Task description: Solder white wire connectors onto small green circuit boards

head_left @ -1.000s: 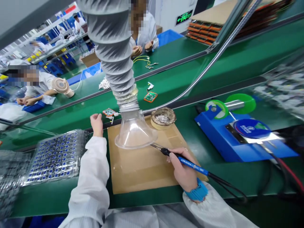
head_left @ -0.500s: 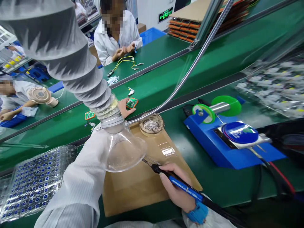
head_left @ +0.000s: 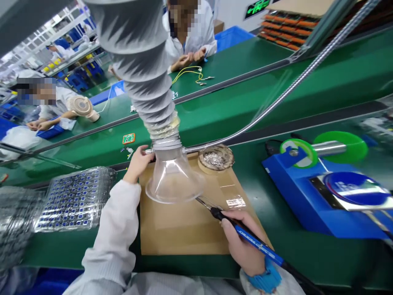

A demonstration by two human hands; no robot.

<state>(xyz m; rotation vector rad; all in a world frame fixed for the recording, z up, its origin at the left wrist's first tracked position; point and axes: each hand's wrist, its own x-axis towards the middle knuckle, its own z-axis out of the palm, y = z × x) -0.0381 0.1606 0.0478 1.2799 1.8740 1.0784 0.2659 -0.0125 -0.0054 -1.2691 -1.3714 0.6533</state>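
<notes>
My left hand (head_left: 138,163) is at the left of the fume extractor's collar, fingers closed and pointing in behind it. It had a small green circuit board, which has gone from its spot on the belt; the board and my fingertips are now hidden. My right hand (head_left: 245,241) grips a blue and black soldering iron (head_left: 256,246) like a pen, its thin metal tip close to the rim of the clear extractor funnel (head_left: 173,182). Beneath both lies a brown sheet (head_left: 184,233). Another green circuit board with an orange edge (head_left: 129,138) rests on the green belt.
A round dish (head_left: 231,163) of silvery bits sits at the sheet's far edge. To the right stands a blue stand (head_left: 294,196) with a wire reel between green discs. Clear trays (head_left: 69,200) of small blue parts are on the left. Co-workers sit across the belt.
My left hand has drawn back towards me from the belt, left of the funnel, and the circuit board is out of sight. My right hand keeps its grip. The camera view has turned left.
</notes>
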